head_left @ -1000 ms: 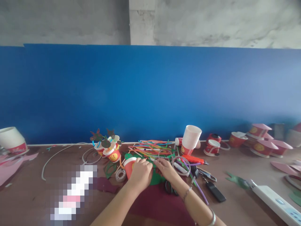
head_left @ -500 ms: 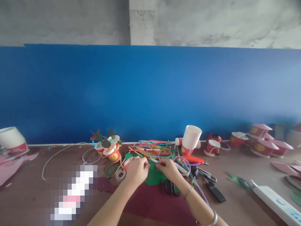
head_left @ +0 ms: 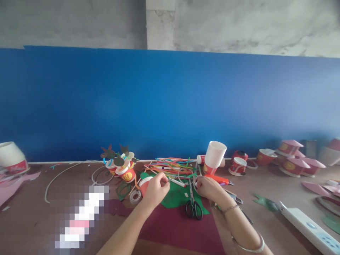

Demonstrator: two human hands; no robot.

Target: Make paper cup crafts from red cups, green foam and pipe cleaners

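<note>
Since the scissors point(head_left: 191, 198) are laid on green paper point(head_left: 174, 198) between the hands, easy reach seems intended; near the red cup point(head_left: 144, 186), the left hand's point(head_left: 156, 190) grip is pinched together, while the right hand's point(head_left: 211, 188) cannot be told.

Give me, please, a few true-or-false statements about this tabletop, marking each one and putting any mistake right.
1. The black-handled metal scissors lie partly on a green paper sheet. True.
2. The left hand grips those scissors. False: it is apart from them, partly hiding a red paper cup with a white rim.
3. The right arm wears a silver-coloured, rounded bangle. True.
4. The tall stack of white-and-red paper cups stands left of the left hand. False: the stack stands beyond the right hand.
</note>
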